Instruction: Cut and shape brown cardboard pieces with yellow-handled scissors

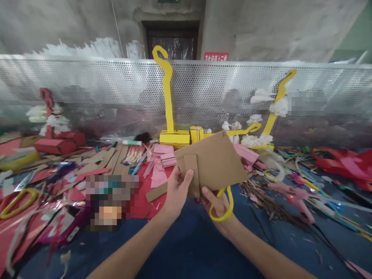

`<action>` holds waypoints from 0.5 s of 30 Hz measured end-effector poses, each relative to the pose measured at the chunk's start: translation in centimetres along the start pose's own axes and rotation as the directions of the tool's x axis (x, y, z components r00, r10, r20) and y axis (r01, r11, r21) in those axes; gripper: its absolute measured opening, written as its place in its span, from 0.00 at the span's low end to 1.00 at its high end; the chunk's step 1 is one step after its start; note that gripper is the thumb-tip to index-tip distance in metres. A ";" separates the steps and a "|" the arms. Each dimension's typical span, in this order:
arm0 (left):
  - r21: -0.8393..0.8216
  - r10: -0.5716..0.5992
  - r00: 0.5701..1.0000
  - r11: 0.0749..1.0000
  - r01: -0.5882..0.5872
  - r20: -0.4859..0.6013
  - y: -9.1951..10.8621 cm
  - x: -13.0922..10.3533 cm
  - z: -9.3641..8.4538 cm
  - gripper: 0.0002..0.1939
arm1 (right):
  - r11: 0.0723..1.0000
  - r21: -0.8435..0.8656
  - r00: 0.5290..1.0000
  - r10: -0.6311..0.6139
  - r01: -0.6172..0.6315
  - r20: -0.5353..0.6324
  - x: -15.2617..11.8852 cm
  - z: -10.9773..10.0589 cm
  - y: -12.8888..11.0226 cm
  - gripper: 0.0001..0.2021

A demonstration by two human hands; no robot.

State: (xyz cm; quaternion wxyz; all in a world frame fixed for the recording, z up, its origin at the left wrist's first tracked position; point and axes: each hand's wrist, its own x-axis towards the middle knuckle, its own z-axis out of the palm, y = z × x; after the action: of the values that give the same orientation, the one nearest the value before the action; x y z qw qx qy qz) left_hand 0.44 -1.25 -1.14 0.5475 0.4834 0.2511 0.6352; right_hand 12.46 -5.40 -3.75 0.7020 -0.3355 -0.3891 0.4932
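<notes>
A brown cardboard sheet (221,161) is held up, tilted, above the blue tabletop. My left hand (178,193) is closed on its left side, the thumb pressing a narrow cardboard strip (192,164) flat against the sheet. Under the sheet's lower edge, my right hand (217,203) pinches the cardboard with thumb and fingers. A yellow-handled pair of scissors (225,217) hangs at this same hand, its loops around or beside the fingers; the blades are hidden. Some fingers of both hands are out of sight behind the cardboard.
Yellow hook-shaped paper models (167,97) stand by a perforated metal screen (116,89); a red model (55,145) stands left. Pink paper pieces (159,159), red sheets and cardboard scraps lie around. A pink glue gun (299,201) with a black cord is at right.
</notes>
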 end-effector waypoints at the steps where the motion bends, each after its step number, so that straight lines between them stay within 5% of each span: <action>1: 0.025 0.034 0.999 0.999 -0.035 0.029 0.1 0.1 -0.2 0.26 | 0.999 0.049 1.000 0.009 -0.008 -0.027 0.1 -0.1 -0.2 0.13; 5: 0.195 0.105 0.991 0.974 -0.120 0.082 0.6 -0.2 -1.6 0.26 | 0.995 0.095 0.989 0.013 0.001 -0.146 1.0 -1.1 -1.2 0.17; 9: 0.358 0.065 0.997 0.931 -0.075 0.039 1.0 -0.6 -2.8 0.29 | 0.999 0.030 0.978 -0.024 0.031 -0.207 2.0 -2.6 -2.1 0.17; 15: 0.295 -0.226 0.973 0.934 0.200 0.056 1.7 -0.7 -3.6 0.40 | 0.990 -0.141 0.976 -0.025 -0.006 -0.216 3.2 -4.9 -3.2 0.21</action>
State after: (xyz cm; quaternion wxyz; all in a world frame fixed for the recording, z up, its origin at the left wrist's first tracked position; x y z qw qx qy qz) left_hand -3.59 -1.59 -1.39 0.5477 0.5554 0.3668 0.5069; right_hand 18.86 -3.67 -2.61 0.7173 -0.4342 -0.3455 0.4213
